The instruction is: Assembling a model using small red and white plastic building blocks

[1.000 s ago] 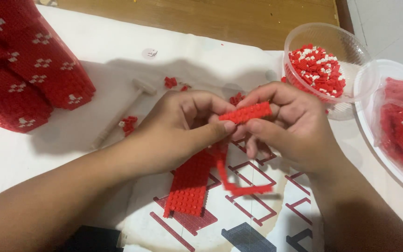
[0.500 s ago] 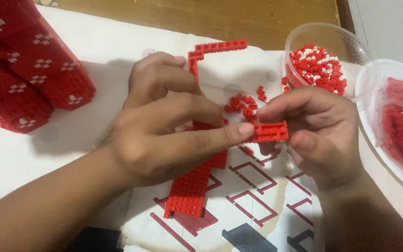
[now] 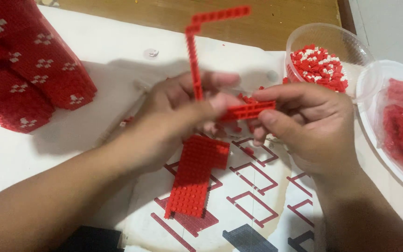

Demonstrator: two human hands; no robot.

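A white cloth (image 3: 117, 51) covers my tabletop, and at its left edge stands the big red brick build (image 3: 29, 70) dotted with white flower patterns. At the right edge lies a clear dish (image 3: 374, 88) of red pieces, with a clear round tub (image 3: 332, 35) of loose red and white bricks just behind it. Under my wrists is the printed instruction sheet (image 3: 257, 205), and on it rests a flat red studded plate (image 3: 194, 177), apart from both hands.

My left hand (image 3: 173, 116) is blurred; its fingers are closed around the lower end of a thin red L-shaped strip (image 3: 193, 51), which stands upright with its short arm pointing right at the top. My right hand (image 3: 313, 121) has thumb and forefinger pinched tight on a short red bar (image 3: 248, 111), held level between the two hands, its left end at my left fingertips. Whether bar and strip are already joined I cannot tell. A few loose red bricks (image 3: 248, 99) lie just behind the bar.

As I judge it, the tall strip is the weak point: gripped only at its foot, it could bend or snap apart if I press the bar crookedly. A slip could also knock pieces down among the loose bricks, or send my right elbow into the dish near the edge.
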